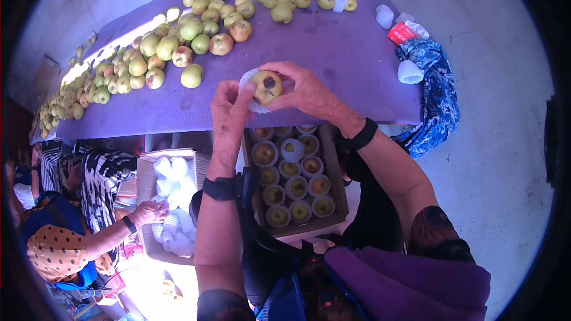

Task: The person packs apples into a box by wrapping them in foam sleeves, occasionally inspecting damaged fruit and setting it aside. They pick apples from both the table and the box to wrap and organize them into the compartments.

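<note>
Over the table's near edge, my two hands hold a yellow-green apple [262,93] with a dark brown blemish on its upturned side. My right hand [312,92] grips it from the right, fingers over the top and thumb below. My left hand [229,110] closes on its left side, where a white foam net sleeve [247,76] shows behind and beside the fruit. How far the sleeve goes round the apple is hidden. Below my hands stands a cardboard box [341,202] of apples in foam nets, with one small crumpled net [292,150] lying on top.
Loose apples [169,44] spread over the purple table [345,47], mostly to the left. Blue patterned cloth [437,95] and a red packet [401,33] lie at its right end. At left, a co-worker's hand [148,212] reaches into a carton [143,172] of foam nets [177,178].
</note>
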Tool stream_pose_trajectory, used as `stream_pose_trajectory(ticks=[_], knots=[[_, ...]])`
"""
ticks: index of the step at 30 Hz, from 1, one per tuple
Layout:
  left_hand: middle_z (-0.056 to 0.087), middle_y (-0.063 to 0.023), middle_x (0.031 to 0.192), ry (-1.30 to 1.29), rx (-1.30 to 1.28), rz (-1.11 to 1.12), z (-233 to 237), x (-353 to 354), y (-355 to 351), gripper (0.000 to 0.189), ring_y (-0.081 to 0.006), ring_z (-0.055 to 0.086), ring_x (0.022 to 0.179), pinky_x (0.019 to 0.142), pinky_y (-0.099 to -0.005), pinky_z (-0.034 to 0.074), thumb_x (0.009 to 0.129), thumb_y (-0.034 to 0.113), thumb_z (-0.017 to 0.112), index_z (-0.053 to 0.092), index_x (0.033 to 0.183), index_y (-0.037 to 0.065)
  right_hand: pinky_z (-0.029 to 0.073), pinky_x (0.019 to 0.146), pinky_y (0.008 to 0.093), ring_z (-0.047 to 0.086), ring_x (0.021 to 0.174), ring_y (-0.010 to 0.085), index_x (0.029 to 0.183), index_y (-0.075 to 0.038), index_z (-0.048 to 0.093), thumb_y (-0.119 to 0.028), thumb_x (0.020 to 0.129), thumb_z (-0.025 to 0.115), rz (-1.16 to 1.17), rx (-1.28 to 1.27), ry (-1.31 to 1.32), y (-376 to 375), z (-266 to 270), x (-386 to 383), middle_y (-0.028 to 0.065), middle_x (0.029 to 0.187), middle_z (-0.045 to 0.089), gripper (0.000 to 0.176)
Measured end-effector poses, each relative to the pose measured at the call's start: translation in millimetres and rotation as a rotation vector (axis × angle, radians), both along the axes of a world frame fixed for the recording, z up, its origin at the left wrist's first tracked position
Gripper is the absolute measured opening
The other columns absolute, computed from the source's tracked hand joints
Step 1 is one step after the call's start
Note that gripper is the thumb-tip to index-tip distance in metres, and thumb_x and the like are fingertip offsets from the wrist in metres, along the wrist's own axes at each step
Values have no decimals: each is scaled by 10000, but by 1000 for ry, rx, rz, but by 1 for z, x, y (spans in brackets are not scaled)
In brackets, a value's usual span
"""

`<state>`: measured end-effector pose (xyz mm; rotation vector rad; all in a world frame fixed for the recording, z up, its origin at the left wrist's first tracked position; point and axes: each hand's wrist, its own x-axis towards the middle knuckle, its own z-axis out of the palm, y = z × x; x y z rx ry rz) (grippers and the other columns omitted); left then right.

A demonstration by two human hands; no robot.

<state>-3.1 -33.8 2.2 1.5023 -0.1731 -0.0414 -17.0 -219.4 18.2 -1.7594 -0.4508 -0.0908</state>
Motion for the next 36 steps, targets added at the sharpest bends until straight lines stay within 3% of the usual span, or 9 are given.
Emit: stream_pose_trajectory(ticks=[2, 4, 10, 13, 22, 26, 28, 34, 36], knots=[[618, -52, 805, 55, -22, -17, 5, -4, 2, 358, -87, 570, 664, 544, -211, 452, 858, 258, 682, 543, 1096, 31, 486, 904, 333, 569, 1071, 214, 1243, -43, 547, -86, 643, 801, 38, -16, -21, -2, -2, 2, 98, 1180, 555, 654], [629, -76, 949, 97, 81, -197, 6, -2, 7, 555, -125, 604, 745, 568, -223, 471, 823, 375, 713, 487, 1200, 37, 485, 907, 336, 563, 1075, 216, 1252, -46, 545, -88, 646, 798, 77, -30, -42, -2, -2, 2, 96, 1181, 555, 658], [621, -90, 1016, 172, -100, -124, -2, 1, 9, 587, -146, 630, 837, 600, -233, 502, 810, 346, 726, 464, 1230, 31, 494, 884, 338, 539, 1086, 201, 1321, -37, 480, -73, 699, 767, 230, 180, 125, -7, 8, 1, 118, 1193, 544, 687], [631, -68, 982, 141, -161, -73, 1, -1, 9, 595, -119, 616, 815, 633, -237, 481, 773, 310, 768, 473, 1209, 33, 432, 991, 334, 538, 1122, 182, 1333, -49, 473, -47, 768, 699, 227, 148, 143, -14, 7, 8, 105, 1202, 559, 609], [620, -80, 1014, 85, -167, -108, 3, -3, 9, 579, -139, 599, 902, 776, -258, 491, 745, 219, 786, 508, 1205, 4, 482, 872, 283, 590, 996, 145, 1263, -20, 534, -18, 768, 636, 195, 201, 286, -13, 0, 10, 80, 1082, 622, 505], [615, -80, 996, 65, -9, -34, 2, -4, 9, 597, -139, 593, 874, 745, -254, 488, 731, 231, 781, 519, 1204, -24, 479, 802, 252, 576, 892, 116, 1191, -6, 589, 13, 740, 604, 32, 125, 222, -8, 6, 6, 42, 963, 606, 451], [619, -54, 951, 21, 219, 48, 2, -5, 8, 497, -109, 591, 802, 665, -244, 473, 772, 251, 747, 567, 1168, 9, 476, 781, 243, 568, 855, 108, 1167, -1, 605, 13, 738, 600, -5, 101, 188, -4, 11, 2, 30, 925, 594, 430], [618, -49, 944, 89, 106, 73, -11, 0, 6, 479, -112, 587, 793, 655, -251, 467, 783, 276, 735, 579, 1149, 9, 497, 637, 256, 590, 806, 130, 1162, 24, 593, -47, 742, 648, -64, 23, 221, 3, 11, -2, 68, 905, 611, 430], [612, -62, 961, 128, 59, 74, -6, 0, 7, 506, -122, 585, 807, 672, -255, 476, 760, 286, 753, 584, 1139, -3, 506, 618, 254, 603, 836, 148, 1215, 11, 557, -138, 768, 694, -47, -28, 226, 5, 8, -3, 99, 992, 617, 491]])
